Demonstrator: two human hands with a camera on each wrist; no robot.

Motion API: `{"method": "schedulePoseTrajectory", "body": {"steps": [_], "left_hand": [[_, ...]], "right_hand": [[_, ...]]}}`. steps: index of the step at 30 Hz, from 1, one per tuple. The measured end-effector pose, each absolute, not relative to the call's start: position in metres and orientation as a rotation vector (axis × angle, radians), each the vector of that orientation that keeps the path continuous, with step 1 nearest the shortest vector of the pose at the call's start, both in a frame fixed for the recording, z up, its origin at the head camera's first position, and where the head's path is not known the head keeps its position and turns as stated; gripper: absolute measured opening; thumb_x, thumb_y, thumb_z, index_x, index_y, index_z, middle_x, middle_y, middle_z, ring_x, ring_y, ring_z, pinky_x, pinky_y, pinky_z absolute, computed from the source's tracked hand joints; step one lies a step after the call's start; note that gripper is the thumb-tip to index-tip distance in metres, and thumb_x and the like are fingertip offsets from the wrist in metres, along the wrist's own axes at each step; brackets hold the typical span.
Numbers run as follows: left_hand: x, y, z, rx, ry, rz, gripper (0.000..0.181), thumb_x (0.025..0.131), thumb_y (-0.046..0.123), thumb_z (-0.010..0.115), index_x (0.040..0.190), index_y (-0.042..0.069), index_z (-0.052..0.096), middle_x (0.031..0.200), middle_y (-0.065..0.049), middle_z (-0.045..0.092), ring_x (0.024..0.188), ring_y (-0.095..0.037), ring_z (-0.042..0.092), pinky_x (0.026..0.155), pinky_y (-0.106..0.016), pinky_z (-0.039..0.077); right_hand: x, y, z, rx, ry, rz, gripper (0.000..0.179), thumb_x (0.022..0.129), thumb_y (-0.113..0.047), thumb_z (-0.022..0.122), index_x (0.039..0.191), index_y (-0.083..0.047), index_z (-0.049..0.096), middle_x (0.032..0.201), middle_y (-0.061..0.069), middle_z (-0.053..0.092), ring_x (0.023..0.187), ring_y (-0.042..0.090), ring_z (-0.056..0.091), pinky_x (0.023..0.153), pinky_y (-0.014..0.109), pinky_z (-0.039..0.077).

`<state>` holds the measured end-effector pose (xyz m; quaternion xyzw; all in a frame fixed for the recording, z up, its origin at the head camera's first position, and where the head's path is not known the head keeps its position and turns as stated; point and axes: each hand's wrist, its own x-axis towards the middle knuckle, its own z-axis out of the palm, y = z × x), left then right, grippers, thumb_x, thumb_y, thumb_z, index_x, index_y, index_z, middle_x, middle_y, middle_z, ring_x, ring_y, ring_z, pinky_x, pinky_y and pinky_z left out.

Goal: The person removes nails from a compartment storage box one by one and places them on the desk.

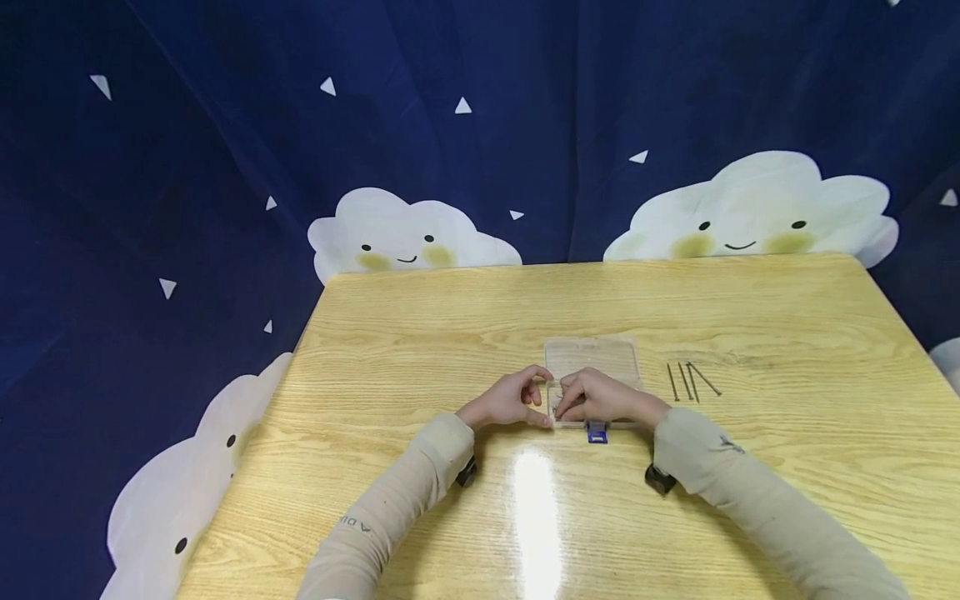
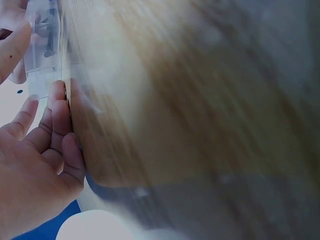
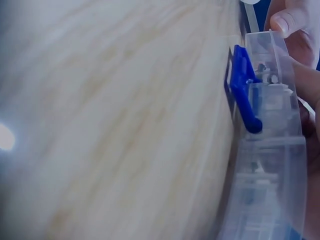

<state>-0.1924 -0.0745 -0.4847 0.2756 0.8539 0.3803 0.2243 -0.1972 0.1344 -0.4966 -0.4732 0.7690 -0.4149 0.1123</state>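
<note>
A clear plastic box (image 3: 270,200) rests on the table, its transparent lid (image 1: 591,353) swung back on the far side. A blue latch (image 1: 597,433) shows at the box's near side. My left hand (image 1: 512,397) holds the left end of the box, thumb at the near corner and index finger at the far one. My right hand (image 1: 600,395) reaches down into the box with bent fingers; whether they pinch anything is hidden. Small metal pieces (image 3: 272,79) show through the box wall in the right wrist view.
Several long nails or screws (image 1: 684,382) lie on the wooden table (image 1: 405,333) to the right of the box. Beyond the table hangs a dark blue curtain (image 1: 525,150) with white clouds. A dark wrist camera (image 1: 660,479) sits under the right forearm.
</note>
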Motion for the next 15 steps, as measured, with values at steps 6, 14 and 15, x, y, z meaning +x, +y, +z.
{"method": "schedulePoseTrajectory", "body": {"steps": [6, 14, 15], "left_hand": [[-0.193, -0.074, -0.483, 0.760, 2.360, 1.033, 0.061, 0.071, 0.019, 0.080, 0.121, 0.010, 0.047, 0.082, -0.009, 0.056, 0.066, -0.007, 0.042, 0.062, -0.019, 0.035], [-0.193, -0.074, -0.484, 0.758, 2.360, 1.036, 0.062, 0.070, 0.019, 0.080, 0.121, 0.009, 0.047, 0.082, -0.008, 0.057, 0.067, -0.008, 0.042, 0.062, -0.019, 0.035], [-0.193, -0.074, -0.484, 0.758, 2.359, 1.037, 0.062, 0.070, 0.019, 0.080, 0.121, 0.009, 0.047, 0.082, -0.008, 0.057, 0.067, -0.008, 0.042, 0.063, -0.019, 0.035]], "right_hand": [[-0.196, 0.135, -0.495, -1.346, 2.248, -1.266, 0.005, 0.075, -0.003, 0.073, 0.080, -0.004, 0.074, 0.061, -0.007, 0.045, 0.054, 0.000, 0.033, 0.053, 0.020, 0.036], [-0.176, 0.130, -0.451, -1.342, 2.246, -1.308, 0.006, 0.072, 0.007, 0.071, 0.078, 0.006, 0.071, 0.059, 0.007, 0.051, 0.052, 0.005, 0.039, 0.051, 0.020, 0.038], [-0.175, 0.130, -0.449, -1.347, 2.242, -1.313, 0.006, 0.072, 0.007, 0.070, 0.078, 0.006, 0.070, 0.060, 0.008, 0.052, 0.052, 0.005, 0.039, 0.051, 0.020, 0.038]]}}
